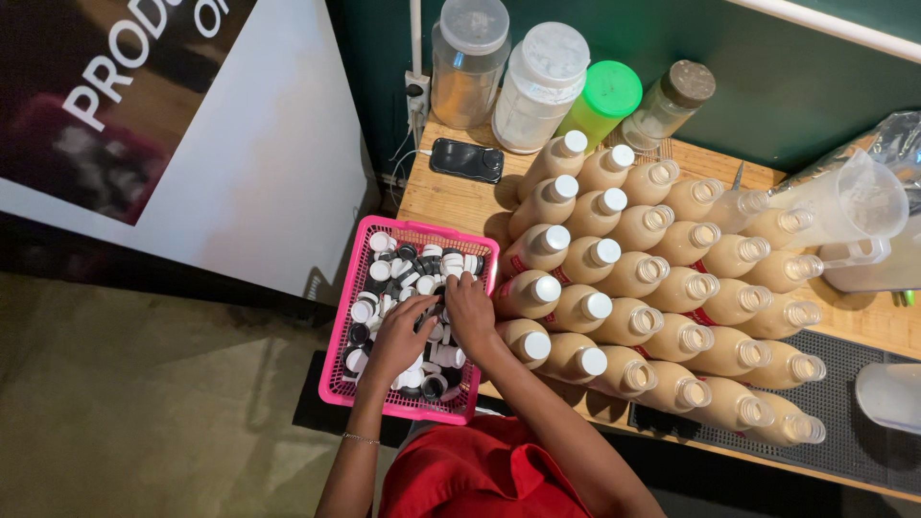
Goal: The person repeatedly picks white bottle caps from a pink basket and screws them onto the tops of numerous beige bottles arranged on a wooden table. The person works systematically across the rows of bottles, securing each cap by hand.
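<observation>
Your left hand (401,331) and right hand (470,305) both deep in pink basket (347,297) at counter (451,206) edge, fingers curled among loose caps (384,273); actual grip, cannot tell. Risk: your right forearm nudges nearest filled bottles (526,342), uncapped ones tip, spill.

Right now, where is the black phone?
In the head view the phone lies flat at the back left corner of the wooden table, behind the pink basket and in front of the clear jar.
</observation>
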